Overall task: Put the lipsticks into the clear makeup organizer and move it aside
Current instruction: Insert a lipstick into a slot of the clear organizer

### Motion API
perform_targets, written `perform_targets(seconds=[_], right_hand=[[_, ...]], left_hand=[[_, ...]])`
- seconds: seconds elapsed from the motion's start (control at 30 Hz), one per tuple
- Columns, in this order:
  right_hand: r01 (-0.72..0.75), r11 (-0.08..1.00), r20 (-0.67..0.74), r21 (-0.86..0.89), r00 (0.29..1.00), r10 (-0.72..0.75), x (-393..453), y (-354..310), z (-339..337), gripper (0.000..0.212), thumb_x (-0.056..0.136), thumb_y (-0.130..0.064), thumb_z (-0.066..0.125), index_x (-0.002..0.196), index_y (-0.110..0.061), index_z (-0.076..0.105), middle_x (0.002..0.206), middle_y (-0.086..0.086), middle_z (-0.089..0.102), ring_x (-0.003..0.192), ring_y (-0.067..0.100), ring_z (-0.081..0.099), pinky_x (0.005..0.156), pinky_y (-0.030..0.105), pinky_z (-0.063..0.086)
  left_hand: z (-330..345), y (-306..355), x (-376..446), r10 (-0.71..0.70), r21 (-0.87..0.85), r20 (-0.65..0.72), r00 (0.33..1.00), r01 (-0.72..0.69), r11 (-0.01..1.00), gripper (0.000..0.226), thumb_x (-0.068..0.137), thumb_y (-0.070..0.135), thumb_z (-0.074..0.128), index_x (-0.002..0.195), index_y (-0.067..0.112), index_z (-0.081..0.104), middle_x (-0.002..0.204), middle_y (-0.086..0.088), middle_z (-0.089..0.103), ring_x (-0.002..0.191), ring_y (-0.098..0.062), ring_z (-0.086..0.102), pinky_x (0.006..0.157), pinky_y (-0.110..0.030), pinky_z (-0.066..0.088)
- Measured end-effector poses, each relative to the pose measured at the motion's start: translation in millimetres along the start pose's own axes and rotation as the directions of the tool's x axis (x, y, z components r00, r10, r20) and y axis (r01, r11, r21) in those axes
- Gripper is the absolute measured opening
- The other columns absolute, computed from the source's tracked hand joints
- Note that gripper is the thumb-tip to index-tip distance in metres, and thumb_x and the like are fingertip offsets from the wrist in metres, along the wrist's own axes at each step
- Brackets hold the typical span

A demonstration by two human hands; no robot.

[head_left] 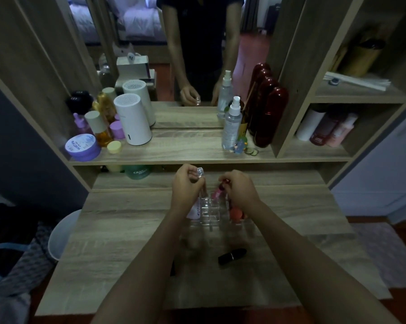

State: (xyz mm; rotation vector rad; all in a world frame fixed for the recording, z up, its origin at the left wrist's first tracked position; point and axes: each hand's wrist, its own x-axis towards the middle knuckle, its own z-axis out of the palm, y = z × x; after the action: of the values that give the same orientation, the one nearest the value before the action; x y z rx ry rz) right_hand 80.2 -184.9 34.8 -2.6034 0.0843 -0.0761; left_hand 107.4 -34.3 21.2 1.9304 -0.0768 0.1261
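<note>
The clear makeup organizer [209, 215] stands on the wooden vanity top [127, 242], in the middle. My left hand [184, 185] is closed around a clear-capped lip gloss tube [201, 175], held upright over the organizer's back left slots. My right hand [239, 187] pinches a pink lip gloss tube [218, 191], tilted, with its lower end in a back slot. A white and pink tube [193, 210] and an orange-red item [236, 212] sit inside the organizer. A black lipstick [232, 256] lies on its side on the table, nearer to me than the organizer.
A raised shelf behind holds a white cylinder device [133, 119], a purple jar [82, 147], several bottles, a clear spray bottle [231, 122] and dark red bottles [267, 113]. A mirror [185, 54] stands above. Cubbies with bottles [326, 129] are at right, a white bin [61, 232] at left.
</note>
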Motion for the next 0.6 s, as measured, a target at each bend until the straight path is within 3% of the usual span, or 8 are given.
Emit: perform_targets(seconds=[0.17, 0.37, 0.6], right_hand=[[0.004, 0.999, 0.066, -0.051, 0.998, -0.001, 9.3, -2.6, 4.3, 0.028, 0.092, -0.008, 0.053, 0.115, -0.014, 0.067, 0.113, 0.012, 0.062, 0.106, 0.029, 0.059, 0.091, 0.043, 0.051], [0.073, 0.985, 0.232, -0.159, 0.972, -0.034, 14.1, -8.5, 13.7, 0.028, 0.09, -0.008, 0.056, 0.116, -0.015, 0.065, 0.115, 0.011, 0.06, 0.106, 0.027, 0.059, 0.084, 0.035, 0.047], [0.108, 0.972, 0.243, -0.207, 0.968, -0.056, 12.9, -10.2, 21.4, 0.029, 0.092, -0.013, 0.053, 0.119, -0.018, 0.063, 0.116, 0.009, 0.063, 0.107, 0.025, 0.059, 0.082, 0.029, 0.042]], left_hand=[[2.3, -12.4, 3.0, 0.034, 0.07, 0.034, 0.999, -0.037, 0.997, 0.018, 0.078, 0.003, 0.067, 0.088, 0.013, 0.056, 0.087, -0.01, 0.064, 0.078, -0.016, 0.061, 0.064, -0.017, 0.05], [8.8, -27.1, -0.4, 0.011, 0.149, 0.126, 0.992, -0.03, 0.988, 0.017, 0.078, 0.003, 0.065, 0.092, 0.009, 0.058, 0.083, -0.001, 0.061, 0.075, -0.01, 0.059, 0.058, -0.008, 0.047], [9.2, -29.6, -0.6, 0.021, 0.201, 0.146, 0.989, -0.05, 0.978, 0.02, 0.078, 0.003, 0.063, 0.096, 0.008, 0.06, 0.094, -0.01, 0.067, 0.084, -0.017, 0.062, 0.067, -0.017, 0.047]])
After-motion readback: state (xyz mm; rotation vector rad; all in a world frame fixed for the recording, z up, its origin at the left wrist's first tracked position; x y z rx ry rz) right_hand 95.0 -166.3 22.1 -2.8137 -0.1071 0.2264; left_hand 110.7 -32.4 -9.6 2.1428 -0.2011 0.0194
